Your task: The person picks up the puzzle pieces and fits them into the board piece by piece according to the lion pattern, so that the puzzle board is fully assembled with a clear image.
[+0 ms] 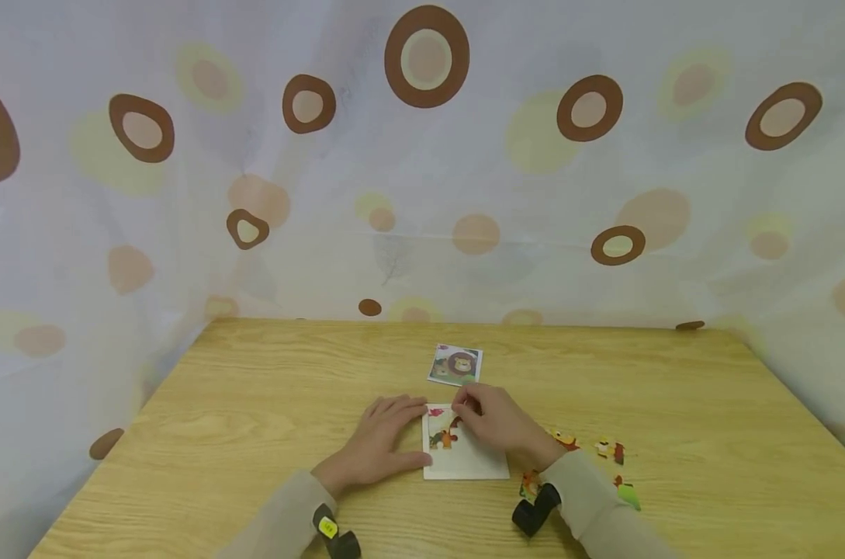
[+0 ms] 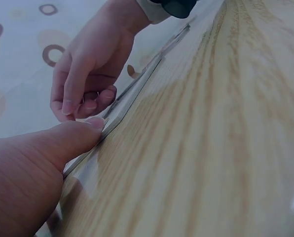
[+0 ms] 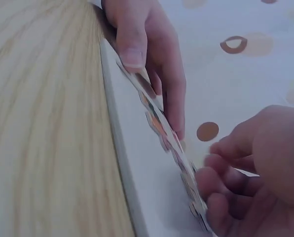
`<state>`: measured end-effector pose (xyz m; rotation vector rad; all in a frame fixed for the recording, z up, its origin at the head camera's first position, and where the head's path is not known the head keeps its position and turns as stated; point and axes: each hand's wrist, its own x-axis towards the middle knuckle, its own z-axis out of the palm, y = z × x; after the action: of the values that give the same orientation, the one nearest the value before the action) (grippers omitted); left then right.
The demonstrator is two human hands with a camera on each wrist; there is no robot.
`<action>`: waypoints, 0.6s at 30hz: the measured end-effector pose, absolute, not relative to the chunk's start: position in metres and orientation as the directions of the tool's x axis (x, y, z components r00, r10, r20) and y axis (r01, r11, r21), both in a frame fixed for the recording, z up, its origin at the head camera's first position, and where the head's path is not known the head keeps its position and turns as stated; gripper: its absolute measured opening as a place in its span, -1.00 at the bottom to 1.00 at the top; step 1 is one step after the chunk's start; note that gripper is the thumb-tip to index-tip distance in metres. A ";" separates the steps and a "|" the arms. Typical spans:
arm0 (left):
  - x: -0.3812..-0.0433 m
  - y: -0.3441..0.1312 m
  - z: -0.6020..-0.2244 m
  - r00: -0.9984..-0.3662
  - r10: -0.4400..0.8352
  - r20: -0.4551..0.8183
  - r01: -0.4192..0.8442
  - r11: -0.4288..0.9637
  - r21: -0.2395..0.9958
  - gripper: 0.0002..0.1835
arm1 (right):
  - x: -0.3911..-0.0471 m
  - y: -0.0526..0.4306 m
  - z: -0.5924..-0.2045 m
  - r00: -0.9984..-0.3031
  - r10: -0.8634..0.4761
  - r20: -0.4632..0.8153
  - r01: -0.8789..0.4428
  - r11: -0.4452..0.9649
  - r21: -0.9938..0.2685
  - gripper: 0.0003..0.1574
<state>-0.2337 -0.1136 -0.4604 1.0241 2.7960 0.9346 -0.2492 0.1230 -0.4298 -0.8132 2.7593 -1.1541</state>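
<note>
A white puzzle board (image 1: 467, 464) lies in front of me, with joined pieces along its left side: a pink flower piece (image 1: 436, 412) at the top corner and orange-brown pieces (image 1: 443, 440) below. My left hand (image 1: 380, 442) rests flat at the board's left edge, fingers spread, thumb by the lower corner. Over the board's top part, my right hand (image 1: 495, 419) has curled fingers, thumb and index pinching a puzzle piece mostly hidden by them. In the right wrist view, the joined pieces (image 3: 159, 126) stand slightly proud of the board, the right fingers (image 3: 226, 173) close beside them.
Behind the board lies a small picture card (image 1: 455, 365) with a lion. Several loose puzzle pieces lie on the wooden table (image 1: 254, 388) around the right forearm, among them an orange piece (image 1: 530, 483) and a green one (image 1: 628, 495). A patterned curtain (image 1: 422, 171) surrounds the table.
</note>
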 end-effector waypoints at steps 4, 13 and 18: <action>-0.234 -0.113 -0.462 -0.787 0.591 0.179 0.580 0.608 0.542 -0.22 | -0.252 0.137 -0.429 -0.874 -0.442 0.202 -0.449 0.575 -0.684 -0.89; -0.234 -0.110 -0.464 -0.787 0.594 0.167 0.580 0.619 0.530 -0.20 | -0.252 0.169 -0.416 -0.879 -0.447 0.165 -0.424 0.579 -0.697 -0.88; -0.233 -0.113 -0.460 -0.787 0.595 0.165 0.580 0.620 0.529 -0.20 | -0.253 0.188 -0.405 -0.876 -0.469 0.115 -0.408 0.591 -0.696 -0.85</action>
<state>-0.2327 -0.1126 -0.4600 1.0168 2.8033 0.9006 -0.2529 0.1876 -0.4052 -0.7540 2.7288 -1.1626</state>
